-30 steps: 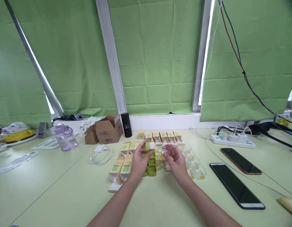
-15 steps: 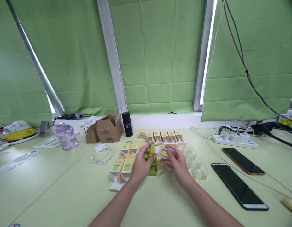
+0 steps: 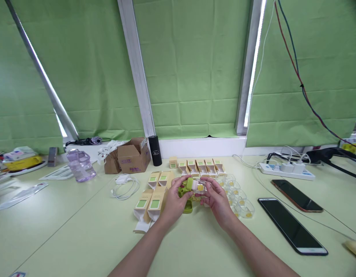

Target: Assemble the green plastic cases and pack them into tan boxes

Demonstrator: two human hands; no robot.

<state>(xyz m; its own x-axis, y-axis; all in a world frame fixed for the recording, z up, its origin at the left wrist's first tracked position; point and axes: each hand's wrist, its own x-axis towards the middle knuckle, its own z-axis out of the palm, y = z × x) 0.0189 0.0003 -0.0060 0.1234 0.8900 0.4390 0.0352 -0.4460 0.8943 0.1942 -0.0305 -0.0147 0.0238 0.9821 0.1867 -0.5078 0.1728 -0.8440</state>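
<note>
My left hand pinches a small green case with a white part, held above the table. My right hand grips a clear plastic cup with a yellow dot and presses it against that green case. Under the hands lie more green cases. Several clear cups with yellow dots sit to the right of my right hand. Kraft paper boxes with green labels lie to the left, and a row of open ones stands behind.
Two phones lie face up at the right, with a white power strip behind them. A white cable, a cardboard box, a black cylinder and a purple bottle stand at the left.
My hands have come together: the right hand picked up a clear cup and brought it against the green case held in the left hand.
</note>
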